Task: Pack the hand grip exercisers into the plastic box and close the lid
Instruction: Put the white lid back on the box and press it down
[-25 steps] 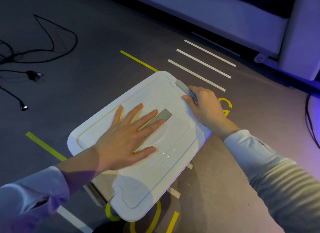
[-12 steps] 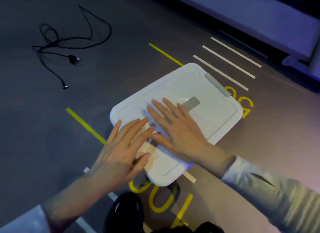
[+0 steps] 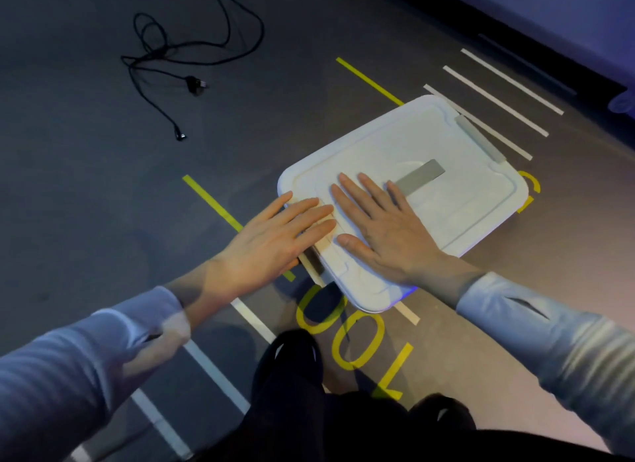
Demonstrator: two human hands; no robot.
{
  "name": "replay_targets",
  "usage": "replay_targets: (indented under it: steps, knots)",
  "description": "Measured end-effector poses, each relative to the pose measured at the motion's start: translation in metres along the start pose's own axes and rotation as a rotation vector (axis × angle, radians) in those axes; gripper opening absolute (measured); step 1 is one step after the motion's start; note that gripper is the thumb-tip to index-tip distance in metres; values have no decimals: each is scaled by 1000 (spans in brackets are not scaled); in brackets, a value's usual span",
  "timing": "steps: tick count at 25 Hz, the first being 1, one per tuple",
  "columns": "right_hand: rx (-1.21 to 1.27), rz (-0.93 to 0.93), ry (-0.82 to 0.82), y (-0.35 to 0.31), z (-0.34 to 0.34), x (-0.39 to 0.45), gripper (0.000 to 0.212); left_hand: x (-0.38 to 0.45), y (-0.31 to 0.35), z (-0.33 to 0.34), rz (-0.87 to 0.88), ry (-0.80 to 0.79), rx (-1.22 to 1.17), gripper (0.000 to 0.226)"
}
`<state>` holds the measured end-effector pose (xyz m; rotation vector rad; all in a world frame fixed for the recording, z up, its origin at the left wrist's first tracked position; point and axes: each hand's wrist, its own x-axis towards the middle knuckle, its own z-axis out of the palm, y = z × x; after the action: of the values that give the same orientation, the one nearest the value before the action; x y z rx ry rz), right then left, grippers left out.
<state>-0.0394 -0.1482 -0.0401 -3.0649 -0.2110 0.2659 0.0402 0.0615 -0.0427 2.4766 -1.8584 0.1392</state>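
I see both hands flat, fingers straight: the right hand (image 3: pixel 388 234) presses the lid (image 3: pixel 429 152) near its grey handle (image 3: pixel 421 177), the left hand (image 3: pixel 275 234) on the lid's near-left edge (box underneath, contents hidden); a black cable (image 3: pixel 178 59) lies well left

Dim bluish light, soft motion blur

One lidded box (image 3: pixel 446 200) under two flat hands, left hand (image 3: pixel 275 241), right hand (image 3: pixel 385 231); one black cable (image 3: pixel 192 55) well beyond them.
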Motion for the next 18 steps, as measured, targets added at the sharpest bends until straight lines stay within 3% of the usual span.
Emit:
replay_targets:
  steps: [6,18]
  knots:
    - [6,-2,43,1,6,1,66,1,-8,2,114,192,19,47]
    - [-4,-4,76,2,9,2,67,23,-18,-23,154,79,-86,35]
